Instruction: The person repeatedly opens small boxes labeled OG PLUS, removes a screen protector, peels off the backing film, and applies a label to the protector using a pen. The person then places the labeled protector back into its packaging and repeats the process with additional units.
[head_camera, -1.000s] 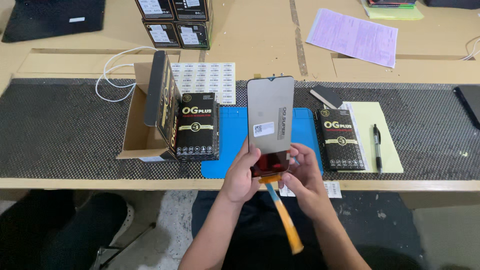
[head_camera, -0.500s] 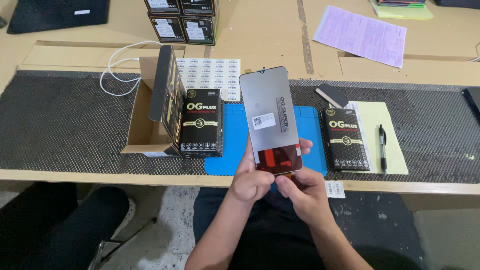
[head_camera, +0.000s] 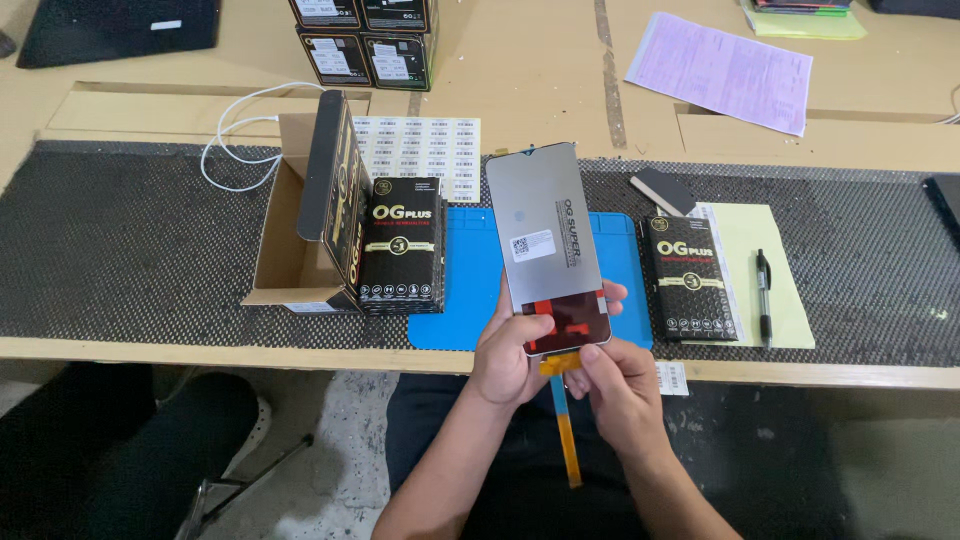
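Screen panel (head_camera: 548, 240): grey back, dark red patch at its lower end, small white sticker
Ribbon cable (head_camera: 566, 440): orange
Work mat (head_camera: 470, 270): blue
Table mat (head_camera: 130, 250): black, fine dotted mesh
Slim boxes (head_camera: 400, 245): black with gold and white print
Open carton (head_camera: 290, 250): brown cardboard
Paper pad (head_camera: 770, 260): pale yellow
Pen (head_camera: 764, 297): black
Loose sheet (head_camera: 720, 70): lilac
Cord (head_camera: 235, 130): white
Label sheet (head_camera: 425, 150): white with rows of black marks
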